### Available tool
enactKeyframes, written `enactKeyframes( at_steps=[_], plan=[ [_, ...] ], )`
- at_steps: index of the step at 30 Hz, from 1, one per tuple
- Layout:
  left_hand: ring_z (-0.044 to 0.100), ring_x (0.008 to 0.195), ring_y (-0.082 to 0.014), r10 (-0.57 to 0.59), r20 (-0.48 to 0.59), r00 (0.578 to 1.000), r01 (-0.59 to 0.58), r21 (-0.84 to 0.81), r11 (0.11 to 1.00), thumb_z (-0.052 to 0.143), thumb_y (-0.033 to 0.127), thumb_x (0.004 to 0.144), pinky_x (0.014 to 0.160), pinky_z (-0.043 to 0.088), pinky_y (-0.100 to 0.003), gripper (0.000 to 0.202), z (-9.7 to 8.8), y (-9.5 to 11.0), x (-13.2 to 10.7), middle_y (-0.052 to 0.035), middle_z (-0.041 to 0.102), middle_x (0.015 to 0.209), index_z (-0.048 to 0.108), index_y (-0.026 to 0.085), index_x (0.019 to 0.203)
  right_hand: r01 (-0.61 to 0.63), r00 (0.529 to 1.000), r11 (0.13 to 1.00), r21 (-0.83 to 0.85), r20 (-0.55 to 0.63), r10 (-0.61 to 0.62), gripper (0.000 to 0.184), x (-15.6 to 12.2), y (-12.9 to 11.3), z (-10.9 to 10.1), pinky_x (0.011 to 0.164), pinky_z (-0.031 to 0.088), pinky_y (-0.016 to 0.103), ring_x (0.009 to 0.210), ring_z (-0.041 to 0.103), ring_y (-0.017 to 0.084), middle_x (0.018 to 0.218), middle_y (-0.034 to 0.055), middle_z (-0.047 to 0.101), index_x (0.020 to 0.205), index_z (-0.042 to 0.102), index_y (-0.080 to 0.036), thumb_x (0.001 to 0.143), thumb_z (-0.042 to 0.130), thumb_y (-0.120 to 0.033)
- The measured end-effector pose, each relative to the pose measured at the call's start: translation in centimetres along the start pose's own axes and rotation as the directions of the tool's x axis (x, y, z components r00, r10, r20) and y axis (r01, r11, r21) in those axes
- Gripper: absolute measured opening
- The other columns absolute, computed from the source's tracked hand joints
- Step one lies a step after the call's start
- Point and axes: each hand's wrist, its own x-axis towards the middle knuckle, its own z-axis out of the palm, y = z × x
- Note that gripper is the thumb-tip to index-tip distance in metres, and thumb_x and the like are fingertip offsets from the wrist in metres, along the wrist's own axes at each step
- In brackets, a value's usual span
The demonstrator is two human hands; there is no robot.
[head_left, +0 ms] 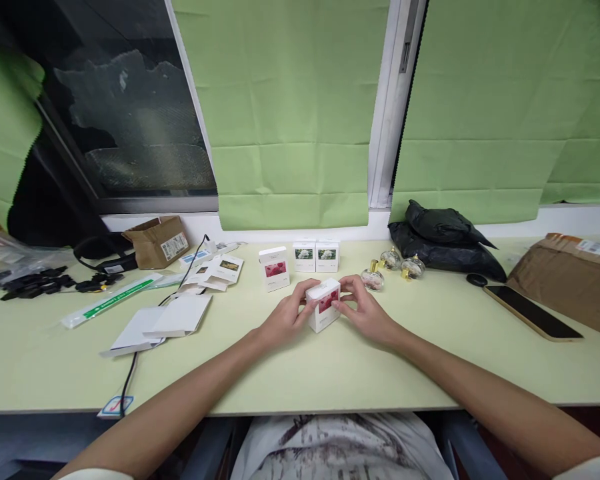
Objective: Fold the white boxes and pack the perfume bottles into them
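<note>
Between both hands stands a small white box [325,311] with a dark pink flower picture on its front, close to the table top. My left hand [291,312] grips its left side, thumb toward the front. From the right, my right hand [363,308] holds the other side, its fingers bent at the top and front edge. Behind my left hand stands a similar white box [275,270] with a pink picture. Two white boxes with green-and-white pictures, a left one [305,256] and a right one [327,256], stand side by side farther back.
Glass bottles with gold tops [373,278] stand right of the boxes, before black plastic parcels [443,243]. A phone [533,312] and a brown carton [570,280] lie at the right. Flattened white cartons [180,315], a cable [130,377] and a green-white packet [113,300] are left.
</note>
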Motion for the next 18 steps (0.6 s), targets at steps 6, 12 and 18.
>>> enactKeyframes(
  at_steps=[6, 12, 18],
  plan=[
    [0.057, 0.131, -0.0272, 0.117, -0.172, 0.978, -0.073, 0.241, 0.968, 0.056, 0.039, 0.108, 0.101, 0.056, -0.041, 0.032, -0.4, -0.8, 0.5, -0.0112, 0.052, 0.141, 0.058, 0.031, 0.14, 0.029, 0.998, 0.982, -0.187, -0.051, -0.039, 0.046, 0.1, 0.2, -0.4, 0.09, 0.058, 0.043, 0.103, 0.065, 0.023, 0.128, 0.0074, 0.064, 0.143, 0.045, -0.032, 0.102, 0.061, -0.044],
    [0.062, 0.082, -0.0146, -0.069, -0.145, 0.987, 0.084, 0.101, 0.991, 0.058, 0.037, 0.107, 0.076, 0.056, -0.033, 0.044, 0.4, -1.6, 0.4, -0.0048, 0.057, 0.122, 0.041, 0.032, 0.147, 0.084, 0.992, 0.94, -0.332, -0.06, -0.11, 0.034, 0.4, 0.4, -0.8, 0.082, 0.054, 0.039, 0.086, 0.062, 0.02, 0.13, 0.0061, 0.065, 0.138, 0.056, -0.031, 0.106, 0.053, -0.04],
    [0.068, 0.102, -0.0212, -0.125, -0.03, 0.992, 0.126, 0.029, 0.992, 0.053, 0.042, 0.108, 0.085, 0.059, -0.036, 0.022, 0.5, -1.5, 0.4, -0.0065, 0.066, 0.116, 0.053, 0.025, 0.12, 0.002, 0.988, 0.951, -0.309, -0.148, -0.05, 0.04, 1.1, 1.3, -1.4, 0.081, 0.056, 0.04, 0.078, 0.065, 0.018, 0.135, 0.0076, 0.062, 0.143, 0.051, -0.031, 0.104, 0.052, -0.042]
  ],
)
